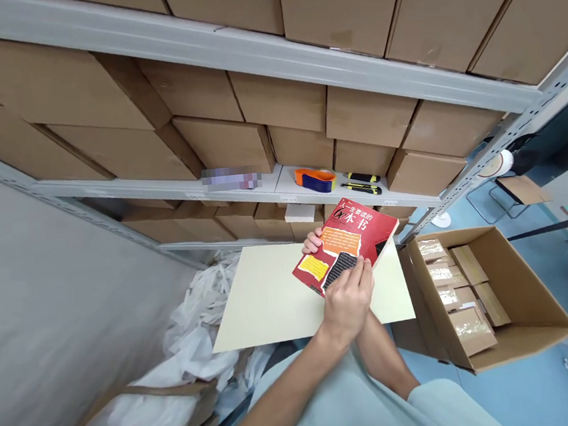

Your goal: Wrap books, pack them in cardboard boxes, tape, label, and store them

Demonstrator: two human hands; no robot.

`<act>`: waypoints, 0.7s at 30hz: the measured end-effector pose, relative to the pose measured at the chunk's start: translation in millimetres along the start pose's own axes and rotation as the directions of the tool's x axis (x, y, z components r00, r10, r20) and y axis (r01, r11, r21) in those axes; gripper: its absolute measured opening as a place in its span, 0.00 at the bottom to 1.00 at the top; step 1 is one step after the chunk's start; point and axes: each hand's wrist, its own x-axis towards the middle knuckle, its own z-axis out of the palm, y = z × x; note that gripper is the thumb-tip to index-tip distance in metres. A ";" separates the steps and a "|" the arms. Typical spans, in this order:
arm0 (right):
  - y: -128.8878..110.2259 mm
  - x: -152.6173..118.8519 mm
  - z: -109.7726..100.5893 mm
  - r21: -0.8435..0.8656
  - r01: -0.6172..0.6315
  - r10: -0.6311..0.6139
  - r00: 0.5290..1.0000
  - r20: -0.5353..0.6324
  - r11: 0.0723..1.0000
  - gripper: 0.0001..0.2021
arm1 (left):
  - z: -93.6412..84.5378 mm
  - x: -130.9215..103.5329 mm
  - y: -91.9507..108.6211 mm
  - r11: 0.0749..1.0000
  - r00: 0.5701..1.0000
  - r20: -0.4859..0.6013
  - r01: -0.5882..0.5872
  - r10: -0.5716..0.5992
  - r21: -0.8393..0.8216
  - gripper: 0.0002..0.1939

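A red paperback book (pixel 341 239) with white lettering and orange, yellow and black torn-paper patches on its cover is held tilted in front of me. My left hand (pixel 350 298) lies over the lower right part of the cover, fingers bent and close together, its thumb hidden. From beneath, my right forearm passes behind the left wrist; the fingers of my right hand (pixel 312 240) curl round the book's left edge onto the cover, and its palm is hidden. Below the book is a pale cream tabletop (pixel 266 295).
Ahead, a grey metal shelf rack (pixel 247 39) holds many cardboard boxes. Its ledge bears an orange and blue band (pixel 315 180) and yellow-black utility knives (pixel 362 187). An open carton (pixel 526 283) with taped parcels stands right. Crumpled white wrapping (pixel 195 335) lies left.
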 end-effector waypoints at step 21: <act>-49.4 -41.9 -9.4 -0.051 0.329 -0.321 0.939 0.127 0.943 0.15 | -210.3 -12.0 -165.3 0.961 0.896 -0.347 -0.263 0.277 0.086 0.16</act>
